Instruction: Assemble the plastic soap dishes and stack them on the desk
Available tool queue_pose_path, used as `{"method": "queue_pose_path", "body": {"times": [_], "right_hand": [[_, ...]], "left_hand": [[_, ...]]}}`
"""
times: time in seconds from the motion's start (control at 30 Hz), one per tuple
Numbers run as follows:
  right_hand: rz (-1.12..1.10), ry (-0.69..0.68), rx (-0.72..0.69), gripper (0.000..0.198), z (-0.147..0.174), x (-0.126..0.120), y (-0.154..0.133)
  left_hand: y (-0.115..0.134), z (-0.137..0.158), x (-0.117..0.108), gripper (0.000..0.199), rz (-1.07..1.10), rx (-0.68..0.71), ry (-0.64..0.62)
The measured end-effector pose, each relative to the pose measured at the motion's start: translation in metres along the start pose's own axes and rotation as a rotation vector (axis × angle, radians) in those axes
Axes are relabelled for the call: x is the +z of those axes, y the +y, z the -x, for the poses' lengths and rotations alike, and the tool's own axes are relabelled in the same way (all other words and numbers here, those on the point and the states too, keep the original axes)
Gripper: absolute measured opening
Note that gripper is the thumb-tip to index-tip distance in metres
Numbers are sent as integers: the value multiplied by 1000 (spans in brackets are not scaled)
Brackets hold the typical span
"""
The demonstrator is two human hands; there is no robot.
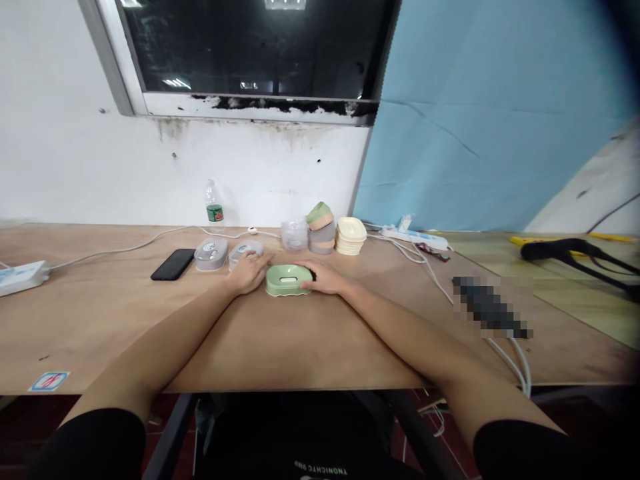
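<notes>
A light green oval box [289,280], like a soap box with a slot in its top, sits on the table in front of me. My right hand [324,275] grips its right end, thumb at the front and fingers around the back. To the left of the box, my left hand [250,272] lies with fingers stretched out and holds nothing that I can see. It partly covers a grey box with a clear lid [246,248]; whether it touches that box I cannot tell. A similar grey box [211,255] stands further left.
Behind the hands stand clear plastic lids [295,235], a grey and green stack [322,233] and a cream stack [351,235]. A phone [173,265] and a bottle [214,208] are at left. Power strips [415,237], cables and a blurred dark object [490,307] lie around.
</notes>
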State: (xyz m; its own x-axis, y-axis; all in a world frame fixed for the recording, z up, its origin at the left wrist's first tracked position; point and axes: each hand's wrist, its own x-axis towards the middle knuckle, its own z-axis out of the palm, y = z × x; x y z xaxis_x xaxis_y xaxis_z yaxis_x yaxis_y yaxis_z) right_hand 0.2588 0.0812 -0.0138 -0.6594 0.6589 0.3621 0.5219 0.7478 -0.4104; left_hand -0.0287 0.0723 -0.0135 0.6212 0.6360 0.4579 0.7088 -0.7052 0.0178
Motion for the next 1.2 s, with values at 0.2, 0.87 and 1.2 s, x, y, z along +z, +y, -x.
{"method": "queue_pose_path", "body": {"times": [0.2,0.87,1.2], "right_hand": [[77,-55,18,93,-2,0,-2],[-61,61,58,73,-3,8,15],[-145,97,39,68,-2,9,21]], "left_hand": [[5,0,-4,88,-6,69,-61],[7,0,-2,96,2,52,-66],[6,1,0,87,-18,66,-56]]}}
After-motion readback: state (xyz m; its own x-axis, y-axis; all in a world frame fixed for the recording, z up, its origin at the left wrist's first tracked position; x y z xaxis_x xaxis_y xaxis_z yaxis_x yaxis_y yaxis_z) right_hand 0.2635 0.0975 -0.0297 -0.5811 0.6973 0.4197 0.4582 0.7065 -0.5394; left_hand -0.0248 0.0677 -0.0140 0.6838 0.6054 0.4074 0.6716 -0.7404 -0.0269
